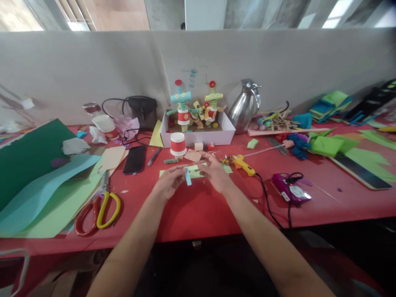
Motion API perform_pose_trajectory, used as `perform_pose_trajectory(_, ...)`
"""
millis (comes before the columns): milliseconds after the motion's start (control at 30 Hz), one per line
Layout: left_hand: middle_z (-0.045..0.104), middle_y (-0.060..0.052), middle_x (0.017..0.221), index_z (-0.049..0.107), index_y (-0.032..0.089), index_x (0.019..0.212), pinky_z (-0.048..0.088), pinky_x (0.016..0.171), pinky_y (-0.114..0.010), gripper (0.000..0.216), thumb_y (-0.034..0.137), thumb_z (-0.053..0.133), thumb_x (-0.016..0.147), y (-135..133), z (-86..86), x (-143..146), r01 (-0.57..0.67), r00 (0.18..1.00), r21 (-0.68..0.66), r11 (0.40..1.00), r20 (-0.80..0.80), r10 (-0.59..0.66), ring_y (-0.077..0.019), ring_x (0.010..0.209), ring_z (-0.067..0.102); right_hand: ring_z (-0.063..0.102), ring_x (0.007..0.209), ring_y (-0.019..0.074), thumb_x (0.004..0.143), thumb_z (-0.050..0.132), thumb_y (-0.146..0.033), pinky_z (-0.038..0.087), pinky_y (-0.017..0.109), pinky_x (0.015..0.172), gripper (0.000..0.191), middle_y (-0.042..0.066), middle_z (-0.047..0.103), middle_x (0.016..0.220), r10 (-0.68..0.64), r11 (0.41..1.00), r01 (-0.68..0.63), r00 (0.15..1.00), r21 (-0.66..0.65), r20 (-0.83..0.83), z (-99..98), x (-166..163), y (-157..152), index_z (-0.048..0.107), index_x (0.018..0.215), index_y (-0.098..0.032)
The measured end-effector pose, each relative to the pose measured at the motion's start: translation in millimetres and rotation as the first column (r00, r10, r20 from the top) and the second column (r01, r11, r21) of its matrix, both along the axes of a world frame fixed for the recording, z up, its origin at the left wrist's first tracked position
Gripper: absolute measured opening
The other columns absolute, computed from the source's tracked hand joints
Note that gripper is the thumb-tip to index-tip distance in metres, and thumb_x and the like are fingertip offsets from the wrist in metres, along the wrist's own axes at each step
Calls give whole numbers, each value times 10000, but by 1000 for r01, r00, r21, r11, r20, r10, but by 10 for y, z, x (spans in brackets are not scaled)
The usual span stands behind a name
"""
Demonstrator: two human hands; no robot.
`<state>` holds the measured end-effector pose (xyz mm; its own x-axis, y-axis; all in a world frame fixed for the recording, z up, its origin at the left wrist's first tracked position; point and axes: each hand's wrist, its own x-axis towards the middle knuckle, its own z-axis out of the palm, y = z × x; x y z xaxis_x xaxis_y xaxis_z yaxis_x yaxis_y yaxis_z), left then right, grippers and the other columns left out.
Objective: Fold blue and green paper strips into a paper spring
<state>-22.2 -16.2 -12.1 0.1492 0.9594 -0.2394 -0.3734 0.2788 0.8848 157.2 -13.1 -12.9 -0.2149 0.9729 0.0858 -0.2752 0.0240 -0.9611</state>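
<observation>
A small light-blue paper strip (188, 176) is pinched in the fingertips of my left hand (169, 181). Just to its right, my right hand (214, 172) hovers with fingers curved and apart, and I see nothing held in it. Pale green paper (165, 173) lies on the table beneath both hands. Beyond them stands an upside-down red and white paper cup (178, 144), with a green folded paper spring (171, 161) in front of it. A tan paper piece (192, 155) lies near my right fingertips.
A yellow glue gun (243, 164) lies right of my hands, its cord running to the table's front edge. Large scissors (97, 210) and coloured paper sheets lie left. Behind are a white box (198, 139) with paper-cup figures and a steel jug (245, 108).
</observation>
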Motion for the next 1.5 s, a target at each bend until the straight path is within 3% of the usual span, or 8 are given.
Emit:
perform_pose_trajectory(133,711,-6,799,734,156,868,486,673,-184,247,183,800,631,0,-19,98,-113,993,57,992,30,112,-62,655,603,627,808,148,657,782,-409,493,277,735,364,4,663,887,-7,1000,7,1000,-6,13,-50,-95,-8,622,924,-219)
perform_pose_trajectory(300,692,-4,748,700,144,808,504,715,-220,215,206,800,628,-29,-39,170,-54,999,95,994,1,54,-81,664,619,600,712,147,645,769,-402,482,291,716,253,-8,681,735,-103,995,100,982,24,156,-67,-135,-34,703,775,-195)
perform_pose_trajectory(633,674,-8,700,676,130,771,538,740,-263,200,176,800,620,-31,-23,122,-22,1000,19,1000,-5,22,-104,661,640,603,659,138,573,803,-358,490,300,711,230,-12,690,676,-54,997,62,989,-55,135,-54,-97,-34,736,723,-198)
perform_pose_trajectory(1000,679,-25,681,699,114,741,557,789,-243,105,111,756,652,-9,12,77,20,999,-91,996,31,-18,-102,681,645,639,745,156,622,792,-343,491,330,782,248,15,726,814,31,997,-28,998,-71,49,-135,-84,13,737,820,-203)
perform_pose_trajectory(1100,668,-21,670,684,115,707,569,731,-225,73,92,732,656,8,-19,67,-13,999,-115,993,40,17,-93,648,631,649,763,160,640,777,-341,496,331,804,219,4,734,811,9,1000,-8,994,-4,110,-121,-90,2,745,816,-215)
perform_pose_trajectory(1300,655,-31,672,670,102,671,562,626,-186,69,36,655,665,37,-43,71,-63,996,-198,978,48,74,-88,630,618,670,864,199,760,687,-339,493,348,838,188,25,750,927,-29,955,-81,932,284,362,-53,-45,7,751,902,-234)
perform_pose_trajectory(1500,604,-3,597,666,110,657,572,645,-214,52,77,705,663,17,-33,60,-46,998,-130,991,28,50,-75,578,575,634,731,176,763,689,-359,489,308,708,177,26,716,788,-137,934,-13,911,357,390,-119,-40,33,722,815,-193)
